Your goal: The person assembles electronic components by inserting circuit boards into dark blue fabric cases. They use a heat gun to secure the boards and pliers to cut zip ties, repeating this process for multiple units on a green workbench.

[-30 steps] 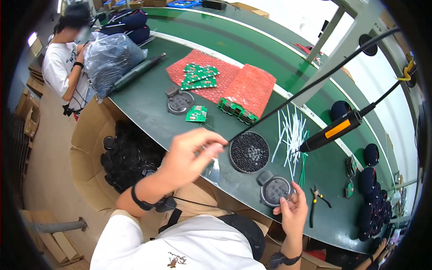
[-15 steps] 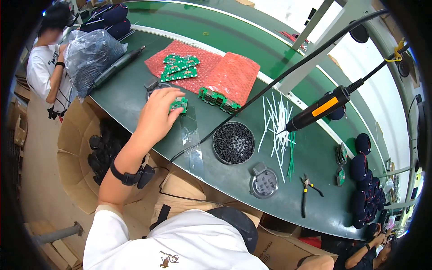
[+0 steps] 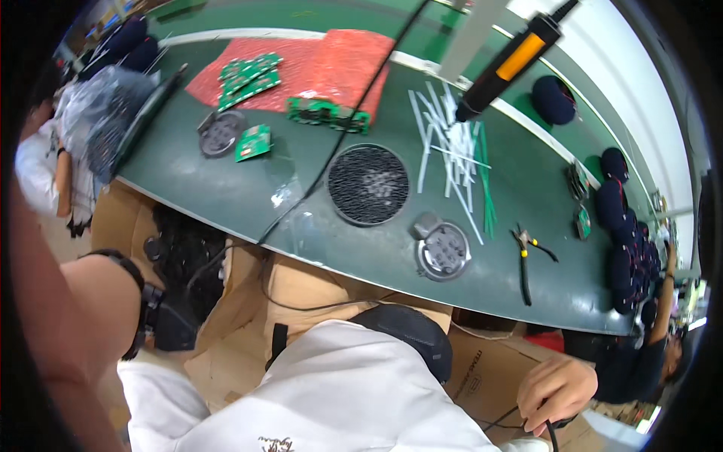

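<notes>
My left hand is raised close to the camera at the left edge, large and smeared; its fingers cannot be made out. A black strap with a small box circles that wrist. At the lower right, below the table edge, my right hand is closed on a thin black cable. On the table a single green circuit board leans against or lies beside a round dark plastic housing. A second round housing sits near the front edge. Between them stands a round tray of small black screws.
Green boards lie on red bubble wrap. An electric screwdriver hangs above white strips. Yellow-and-black pliers lie at the right, near dark padded pieces. A cable crosses the table. A co-worker is at the left.
My left hand has left the circuit board and come back toward the camera at the left. The board lies released beside the housing. My right hand has come into view with the cable. The view has shifted.
</notes>
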`<state>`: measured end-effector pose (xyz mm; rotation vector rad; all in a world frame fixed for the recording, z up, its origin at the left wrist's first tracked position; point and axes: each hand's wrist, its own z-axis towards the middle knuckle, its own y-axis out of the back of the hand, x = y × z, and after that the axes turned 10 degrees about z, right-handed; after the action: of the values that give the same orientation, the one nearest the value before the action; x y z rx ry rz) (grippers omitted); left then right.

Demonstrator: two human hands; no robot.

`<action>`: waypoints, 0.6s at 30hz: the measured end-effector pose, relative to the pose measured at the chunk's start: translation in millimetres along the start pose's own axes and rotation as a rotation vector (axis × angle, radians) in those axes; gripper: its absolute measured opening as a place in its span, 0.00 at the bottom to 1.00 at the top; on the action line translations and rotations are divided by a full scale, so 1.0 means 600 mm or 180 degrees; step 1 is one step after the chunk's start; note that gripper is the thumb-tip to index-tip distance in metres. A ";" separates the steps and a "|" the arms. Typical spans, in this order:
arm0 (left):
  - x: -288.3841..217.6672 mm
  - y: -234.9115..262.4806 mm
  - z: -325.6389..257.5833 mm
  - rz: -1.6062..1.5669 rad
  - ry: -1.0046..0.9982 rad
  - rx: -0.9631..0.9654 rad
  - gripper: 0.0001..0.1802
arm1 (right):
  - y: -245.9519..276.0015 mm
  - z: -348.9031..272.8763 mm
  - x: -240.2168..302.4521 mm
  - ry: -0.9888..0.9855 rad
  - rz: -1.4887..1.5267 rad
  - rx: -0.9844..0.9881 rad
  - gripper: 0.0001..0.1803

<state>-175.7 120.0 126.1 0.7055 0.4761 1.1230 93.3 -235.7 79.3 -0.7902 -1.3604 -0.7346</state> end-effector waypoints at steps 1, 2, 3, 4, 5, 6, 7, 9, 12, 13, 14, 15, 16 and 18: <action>-0.009 -0.002 0.005 0.0042 -0.0027 0.0133 0.24 | 0.006 -0.002 0.000 0.0090 -0.0086 0.0030 0.07; -0.013 -0.002 0.012 0.0100 -0.0084 0.0245 0.24 | -0.012 -0.007 -0.012 0.0252 -0.0164 -0.0624 0.07; -0.002 -0.008 0.018 -0.0001 -0.0178 0.0266 0.24 | -0.027 0.001 0.002 0.0277 -0.0364 -0.0849 0.08; 0.000 -0.012 0.028 0.0012 -0.0256 0.0293 0.24 | -0.028 -0.001 0.003 0.0309 -0.0421 -0.0876 0.08; -0.002 -0.014 0.034 -0.0006 -0.0278 0.0336 0.24 | -0.031 -0.004 0.003 0.0345 -0.0476 -0.0899 0.09; -0.004 -0.018 0.040 -0.0032 -0.0299 0.0369 0.24 | -0.034 -0.007 0.007 0.0403 -0.0576 -0.0990 0.09; -0.005 -0.016 0.042 -0.0068 -0.0291 0.0386 0.24 | -0.039 -0.007 0.020 0.0445 -0.0651 -0.1063 0.09; -0.003 -0.019 0.048 -0.0093 -0.0258 0.0420 0.24 | -0.024 -0.016 0.030 0.0551 -0.0801 -0.0969 0.10; 0.009 -0.009 0.045 0.0008 -0.0200 0.0584 0.24 | 0.020 -0.039 0.045 0.0429 -0.0360 -0.0220 0.10; 0.036 -0.037 0.051 -0.0097 -0.0263 0.0647 0.24 | 0.020 -0.058 0.050 0.0581 -0.0515 -0.0644 0.10; 0.053 -0.049 0.066 -0.0212 -0.0344 0.0653 0.24 | -0.004 -0.075 0.074 0.0696 -0.0762 -0.1106 0.11; 0.046 -0.045 0.060 -0.0214 -0.0210 0.0654 0.24 | -0.011 -0.082 0.094 0.0803 -0.1017 -0.1340 0.11; 0.049 -0.029 0.061 -0.0214 -0.0154 0.0608 0.24 | 0.000 -0.103 0.101 0.0962 -0.0714 -0.0860 0.17; 0.050 -0.031 0.049 -0.0282 -0.0188 0.0447 0.24 | -0.046 -0.035 0.164 0.1007 -0.1001 -0.0466 0.08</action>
<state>-133.1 135.5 133.2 0.8300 0.5347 0.9899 89.4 -268.7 178.4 -0.5479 -1.1622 -1.1657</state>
